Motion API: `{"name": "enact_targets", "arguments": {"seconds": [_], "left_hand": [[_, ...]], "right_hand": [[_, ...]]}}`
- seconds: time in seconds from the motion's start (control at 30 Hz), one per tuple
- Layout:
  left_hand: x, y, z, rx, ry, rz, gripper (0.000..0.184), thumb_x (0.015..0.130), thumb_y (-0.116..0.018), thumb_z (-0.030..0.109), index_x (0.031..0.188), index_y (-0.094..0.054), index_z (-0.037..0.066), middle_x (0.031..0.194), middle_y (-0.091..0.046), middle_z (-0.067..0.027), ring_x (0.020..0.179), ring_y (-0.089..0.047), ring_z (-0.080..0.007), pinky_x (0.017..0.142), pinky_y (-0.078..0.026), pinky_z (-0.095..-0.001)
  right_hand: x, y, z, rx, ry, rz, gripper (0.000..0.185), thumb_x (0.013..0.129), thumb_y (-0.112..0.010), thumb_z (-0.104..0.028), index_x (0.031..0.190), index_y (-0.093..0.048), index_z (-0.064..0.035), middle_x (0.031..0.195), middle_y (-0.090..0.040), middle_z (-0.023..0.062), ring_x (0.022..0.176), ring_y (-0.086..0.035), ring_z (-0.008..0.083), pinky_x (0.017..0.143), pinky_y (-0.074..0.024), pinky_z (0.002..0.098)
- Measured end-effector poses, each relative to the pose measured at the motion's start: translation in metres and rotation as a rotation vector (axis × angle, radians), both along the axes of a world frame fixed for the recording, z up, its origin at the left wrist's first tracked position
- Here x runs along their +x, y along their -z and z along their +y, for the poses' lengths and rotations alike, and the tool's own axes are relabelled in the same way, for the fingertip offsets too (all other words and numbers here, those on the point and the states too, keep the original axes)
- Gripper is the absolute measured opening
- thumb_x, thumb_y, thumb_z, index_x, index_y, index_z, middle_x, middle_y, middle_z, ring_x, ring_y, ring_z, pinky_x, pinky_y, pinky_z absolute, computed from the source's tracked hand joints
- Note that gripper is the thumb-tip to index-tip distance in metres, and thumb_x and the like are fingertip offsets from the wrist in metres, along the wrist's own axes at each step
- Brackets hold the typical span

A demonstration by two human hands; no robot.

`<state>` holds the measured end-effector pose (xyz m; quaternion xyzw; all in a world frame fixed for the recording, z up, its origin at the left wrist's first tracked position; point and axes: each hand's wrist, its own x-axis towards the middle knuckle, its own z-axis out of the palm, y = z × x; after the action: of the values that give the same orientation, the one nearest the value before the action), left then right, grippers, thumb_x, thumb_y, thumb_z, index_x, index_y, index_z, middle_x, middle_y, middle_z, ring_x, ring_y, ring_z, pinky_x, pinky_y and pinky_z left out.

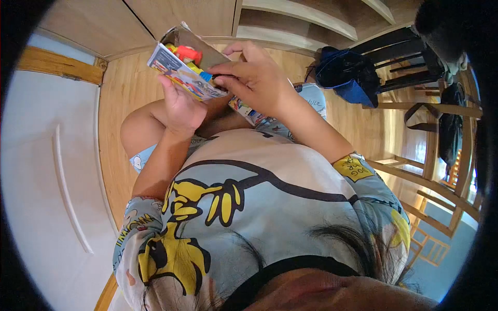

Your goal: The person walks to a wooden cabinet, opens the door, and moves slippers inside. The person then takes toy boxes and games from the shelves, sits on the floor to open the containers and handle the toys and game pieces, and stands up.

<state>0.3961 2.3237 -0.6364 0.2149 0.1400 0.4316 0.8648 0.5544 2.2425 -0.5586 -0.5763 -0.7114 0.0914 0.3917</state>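
A small printed cardboard box [189, 83], its top open, is tilted in front of me. My left hand [181, 108] grips it from below, the thumb against its printed side. Inside lie a red plastic piece [188, 53], a yellow piece [194, 68] and a blue piece [206, 76]. My right hand [252, 80] reaches over the box's right end, with thumb and forefinger closed together beside the blue piece. Whatever is between those fingertips is hidden. Below my right hand, another colourfully printed item [248, 111] rests by my lap, partly covered.
I sit on a wooden floor [116, 98]. A white door or panel [46, 155] stands at the left, wooden cabinet fronts [192, 18] ahead. To the right are a dark blue bag or cloth [347, 78], a black chair-like frame [399, 57] and a wooden rack [441, 192].
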Motion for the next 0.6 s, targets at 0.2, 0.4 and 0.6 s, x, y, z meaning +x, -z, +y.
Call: {"name": "enact_targets", "arguments": {"seconds": [0.2, 0.4, 0.6], "left_hand": [[0.005, 0.001, -0.003, 0.066, 0.103, 0.03, 0.066, 0.088, -0.035, 0.065, 0.134, -0.04, 0.018, 0.125, -0.052, -0.0024, 0.11, -0.053, -0.021, 0.096, -0.043, -0.0401], [0.009, -0.009, -0.012, -0.009, 0.19, 0.028, 0.073, 0.084, -0.034, 0.071, 0.136, -0.038, 0.019, 0.129, -0.051, -0.0012, 0.118, -0.05, -0.0197, 0.099, -0.041, -0.0418], [0.007, -0.001, -0.01, 0.004, 0.207, 0.116, 0.075, 0.086, -0.03, 0.07, 0.142, -0.03, 0.02, 0.141, -0.04, -0.0041, 0.129, -0.04, -0.0249, 0.108, -0.031, -0.0468]], "right_hand": [[-0.007, -0.004, 0.008, 0.108, 0.048, 0.011, 0.028, 0.078, -0.071, -0.015, 0.106, -0.068, -0.0145, 0.11, -0.052, 0.0148, 0.092, -0.054, 0.0254, 0.079, -0.0445, 0.033], [-0.009, -0.021, 0.017, 0.198, 0.059, 0.083, 0.028, 0.079, -0.07, -0.019, 0.106, -0.068, -0.0159, 0.108, -0.055, 0.0147, 0.086, -0.055, 0.0252, 0.079, -0.0445, 0.0347], [-0.006, -0.02, 0.027, 0.253, 0.081, -0.057, 0.024, 0.08, -0.068, -0.017, 0.104, -0.069, -0.016, 0.104, -0.058, 0.0142, 0.083, -0.055, 0.0255, 0.075, -0.0441, 0.0334]]}}
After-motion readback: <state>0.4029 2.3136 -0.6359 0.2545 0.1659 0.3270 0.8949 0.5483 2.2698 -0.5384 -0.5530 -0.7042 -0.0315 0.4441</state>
